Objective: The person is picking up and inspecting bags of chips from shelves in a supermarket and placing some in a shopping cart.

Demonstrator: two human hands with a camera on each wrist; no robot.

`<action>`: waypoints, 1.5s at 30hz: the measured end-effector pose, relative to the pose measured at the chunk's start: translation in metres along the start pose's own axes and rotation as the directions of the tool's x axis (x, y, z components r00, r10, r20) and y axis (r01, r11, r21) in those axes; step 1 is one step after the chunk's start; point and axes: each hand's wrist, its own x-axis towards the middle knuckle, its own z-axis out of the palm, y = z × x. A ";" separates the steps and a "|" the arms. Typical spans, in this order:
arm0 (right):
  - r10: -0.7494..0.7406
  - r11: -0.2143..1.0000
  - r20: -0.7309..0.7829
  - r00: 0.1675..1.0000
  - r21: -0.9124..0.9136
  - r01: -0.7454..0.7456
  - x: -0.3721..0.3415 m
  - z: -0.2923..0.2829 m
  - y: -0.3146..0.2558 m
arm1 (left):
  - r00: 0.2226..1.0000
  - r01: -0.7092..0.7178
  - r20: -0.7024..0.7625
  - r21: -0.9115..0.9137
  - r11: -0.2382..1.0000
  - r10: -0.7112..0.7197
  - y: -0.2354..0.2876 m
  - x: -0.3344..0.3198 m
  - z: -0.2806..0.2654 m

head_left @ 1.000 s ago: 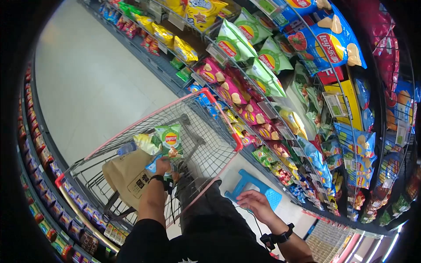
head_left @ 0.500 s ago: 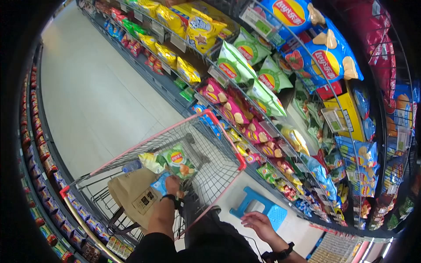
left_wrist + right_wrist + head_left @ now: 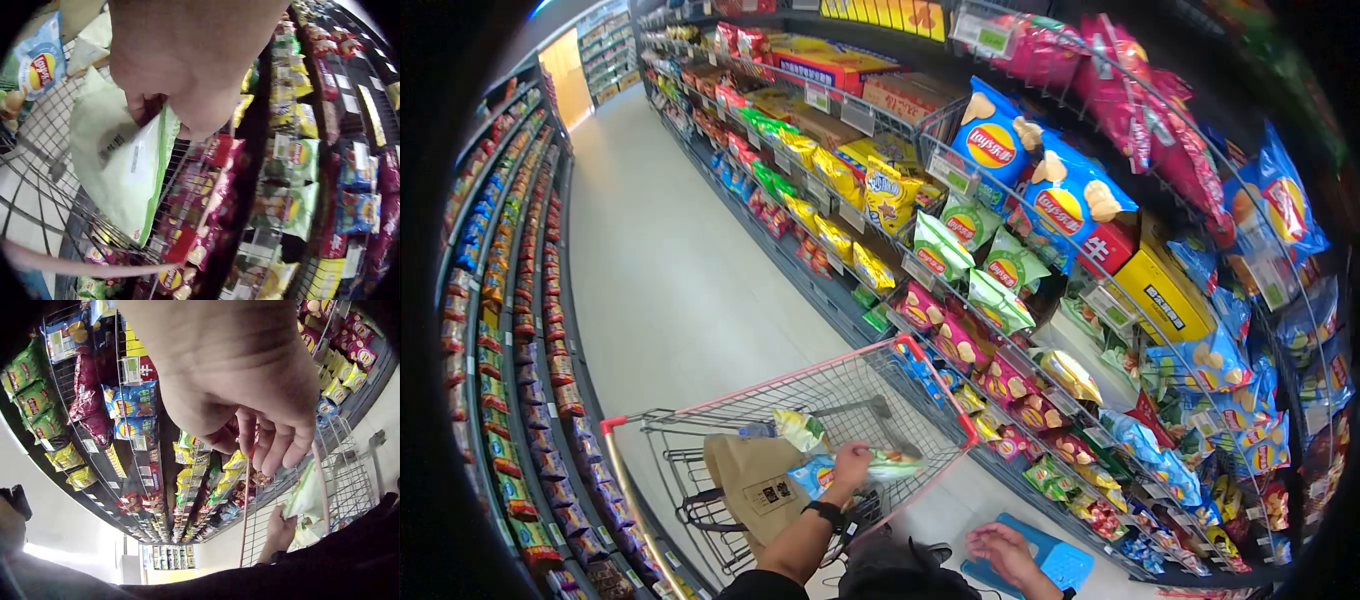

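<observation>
A pale green snack bag [image 3: 122, 175] is over the shopping cart [image 3: 930, 372], its edge pinched by the left hand [image 3: 852, 468]. In head view, a brown paper bag [image 3: 740, 465] sits at 9 o'clock from it; the right hand [image 3: 1002, 550], fingers loosely bent, at 4 o'clock.

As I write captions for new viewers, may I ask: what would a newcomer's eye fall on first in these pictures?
Probably the big blue Lay's bags, bright on the shelf toward the right of the head view. Next may come the left hand, gripping a pale green bag over the shopping cart that holds a brown paper bag.
</observation>
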 end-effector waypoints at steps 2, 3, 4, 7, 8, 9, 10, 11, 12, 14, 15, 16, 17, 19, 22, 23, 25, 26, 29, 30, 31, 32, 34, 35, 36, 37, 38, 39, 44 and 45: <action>-0.026 1.000 0.042 0.999 -0.012 0.026 -0.015 -0.013 0.002 | 0.997 0.023 0.076 -0.044 0.999 -0.019 0.083 -0.036 -0.009; -0.039 0.999 0.060 0.997 -0.027 0.041 -0.020 -0.017 0.002 | 0.989 -0.028 0.142 -0.063 0.998 0.037 0.105 -0.049 -0.012; -0.056 0.998 0.082 0.995 -0.018 0.058 -0.022 -0.018 0.001 | 0.973 -0.081 0.211 -0.082 0.993 0.096 0.135 -0.062 -0.017; -0.175 0.984 0.172 0.969 0.010 0.175 -0.062 -0.067 -0.001 | 0.881 -0.206 0.400 -0.153 0.966 0.252 0.273 -0.183 -0.005; -0.196 0.980 0.178 0.964 0.044 0.192 -0.069 -0.073 -0.003 | 0.824 -0.245 0.481 -0.176 0.953 0.300 0.299 -0.211 -0.002; -0.183 0.980 0.259 0.948 0.121 0.156 -0.059 -0.068 -0.019 | 0.830 -0.238 0.482 -0.148 0.960 0.280 0.310 -0.216 -0.004; -0.182 0.967 0.313 0.932 0.228 0.112 -0.062 -0.068 -0.021 | 0.816 -0.228 0.516 -0.128 0.965 0.261 0.321 -0.232 -0.006; -0.169 0.930 0.379 0.910 0.368 0.019 -0.066 -0.086 -0.020 | 0.719 -0.329 0.605 -0.139 0.934 0.343 0.340 -0.262 0.002; -0.173 0.866 0.443 0.879 0.493 -0.078 -0.077 -0.102 -0.026 | 0.603 -0.420 0.684 -0.167 0.892 0.411 0.358 -0.291 0.016; -0.179 0.843 0.528 0.830 0.517 -0.147 -0.104 -0.131 -0.045 | 0.427 -0.562 0.770 -0.184 0.806 0.473 0.380 -0.329 0.046; -0.222 0.854 0.422 0.879 0.519 -0.034 -0.116 -0.140 -0.045 | 0.346 -0.589 0.830 -0.170 0.790 0.437 0.386 -0.345 0.059; -0.274 0.860 0.317 0.908 0.503 0.084 -0.125 -0.152 -0.045 | 0.258 -0.628 0.878 -0.165 0.760 0.404 0.391 -0.354 0.075; -0.306 0.815 0.293 0.906 0.572 0.090 -0.130 -0.172 -0.037 | 0.155 -0.677 0.892 -0.217 0.703 0.425 0.382 -0.359 0.092; -0.393 0.800 0.198 0.898 0.555 0.227 -0.160 -0.199 -0.045 | 0.149 -0.664 0.925 -0.168 0.728 0.349 0.374 -0.376 0.125; -0.456 0.734 0.039 0.889 0.581 0.351 -0.199 -0.234 -0.041 | 0.235 -0.595 0.915 -0.131 0.793 0.327 0.353 -0.384 0.177; -0.476 0.731 -0.031 0.879 0.542 0.415 -0.209 -0.244 -0.038 | 0.322 -0.523 0.878 -0.147 0.840 0.355 0.344 -0.385 0.195; -0.528 0.696 -0.126 0.840 0.503 0.513 -0.229 -0.258 -0.034 | 0.317 -0.372 0.909 -0.143 0.917 0.271 0.339 -0.388 0.233; -0.525 0.680 -0.155 0.837 0.516 0.521 -0.235 -0.262 -0.029 | 0.329 -0.209 0.925 -0.126 0.970 0.191 0.340 -0.392 0.249; -0.515 0.710 -0.307 0.800 0.371 0.599 -0.251 -0.268 -0.020 | 0.185 -0.291 0.970 -0.098 0.952 0.156 0.357 -0.413 0.292; -0.511 0.699 -0.330 0.793 0.377 0.608 -0.258 -0.268 -0.017 | 0.162 -0.291 0.976 -0.091 0.952 0.143 0.359 -0.421 0.302; -0.539 0.674 -0.347 0.768 0.370 0.640 -0.263 -0.269 -0.017 | 0.178 -0.207 0.980 -0.055 0.977 0.093 0.361 -0.428 0.311; -0.565 0.647 -0.365 0.740 0.361 0.671 -0.268 -0.272 -0.016 | 0.191 -0.122 0.981 -0.016 0.992 0.039 0.363 -0.435 0.319; -0.553 0.645 -0.395 0.734 0.354 0.677 -0.273 -0.277 -0.014 | 0.186 -0.096 0.982 -0.018 0.995 0.036 0.364 -0.441 0.329; -0.547 0.632 -0.408 0.731 0.371 0.680 -0.277 -0.277 -0.015 | 0.194 -0.098 0.980 -0.015 0.995 0.034 0.361 -0.439 0.333; -0.541 0.619 -0.421 0.728 0.388 0.683 -0.278 -0.276 -0.015 | 0.203 -0.099 0.979 -0.012 0.995 0.032 0.361 -0.438 0.337; -0.538 0.622 -0.420 0.731 0.388 0.680 -0.277 -0.278 -0.012 | 0.205 -0.096 0.978 -0.011 0.995 0.031 0.359 -0.439 0.337; -0.554 0.601 -0.411 0.723 0.404 0.690 -0.274 -0.280 -0.008 | 0.220 -0.124 0.975 -0.014 0.992 0.041 0.358 -0.440 0.338; -0.571 0.580 -0.403 0.715 0.419 0.699 -0.269 -0.281 -0.005 | 0.234 -0.153 0.971 -0.015 0.988 0.051 0.358 -0.439 0.339; -0.597 0.600 -0.384 0.704 0.369 0.710 -0.246 -0.279 -0.012 | 0.222 -0.185 0.972 -0.040 0.982 0.082 0.364 -0.416 0.342; -0.592 0.629 -0.377 0.713 0.337 0.701 -0.242 -0.277 -0.018 | 0.231 -0.172 0.970 -0.034 0.985 0.074 0.366 -0.410 0.340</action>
